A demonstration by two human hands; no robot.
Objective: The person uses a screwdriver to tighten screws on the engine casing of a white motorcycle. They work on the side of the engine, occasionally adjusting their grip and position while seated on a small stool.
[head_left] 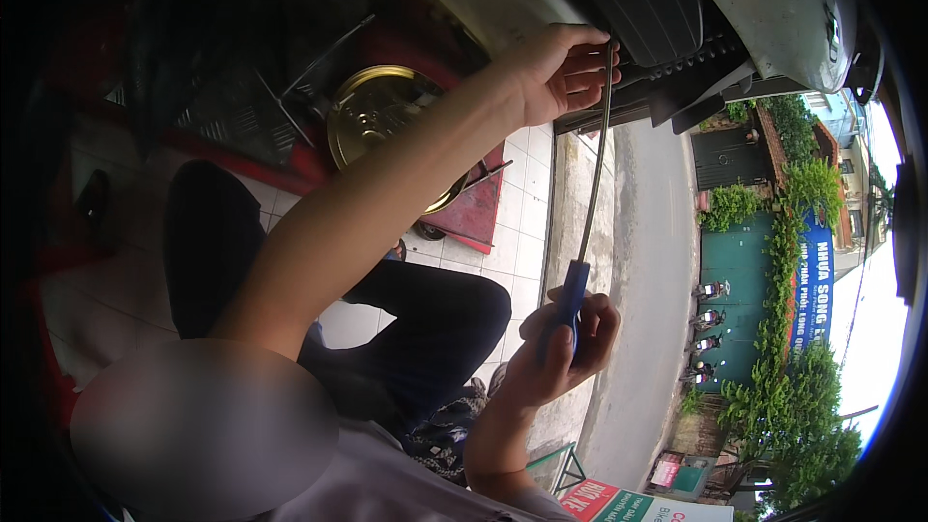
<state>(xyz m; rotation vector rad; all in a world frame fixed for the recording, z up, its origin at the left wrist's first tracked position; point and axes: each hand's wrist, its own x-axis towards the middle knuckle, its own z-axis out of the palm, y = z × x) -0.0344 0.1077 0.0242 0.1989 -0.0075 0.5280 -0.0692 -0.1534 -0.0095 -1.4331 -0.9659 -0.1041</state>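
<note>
My right hand point(565, 343) is wrapped round the blue handle of a long screwdriver point(596, 174). Its thin metal shaft runs up to the dark underside of a vehicle with black plastic parts point(657, 14). There my left hand point(570, 68) reaches across from the lower left, thumb and forefinger closed at the shaft's far end, the other fingers curled beside it. The tip and whatever it meets are too small to make out. A pale body panel point(773, 0) of the vehicle lies to the right of the black parts.
Below my left forearm is a round gold-coloured tray point(372, 106) with small parts, on a red stand point(478, 213). Dark textured metal plate point(227, 106) lies left. My bent knee point(474, 314) rests over white floor tiles point(522, 193). A road point(638, 261) and parked motorbikes point(710, 319) lie right.
</note>
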